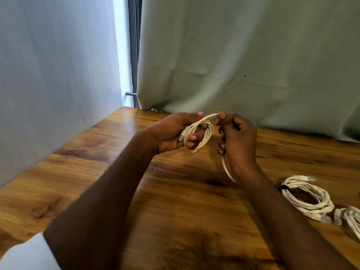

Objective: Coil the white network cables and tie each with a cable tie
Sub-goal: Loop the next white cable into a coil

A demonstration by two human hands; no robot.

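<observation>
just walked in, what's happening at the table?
A person is coiling a white network cable: the left hand holds the coil, the right hand feeds the loose end. No tie on it yet. A finished coil with a black tie lies on the wooden table, another beside it at the frame edge.

- I have one view only, from the head-worn camera, so nothing overlaps with a second view.
- It looks forward and down across the wooden table (175, 191) toward the curtain (253, 55) behind it.
- It sits close: both forearms enter from the bottom edge, wide-angle bending the table edges.
</observation>
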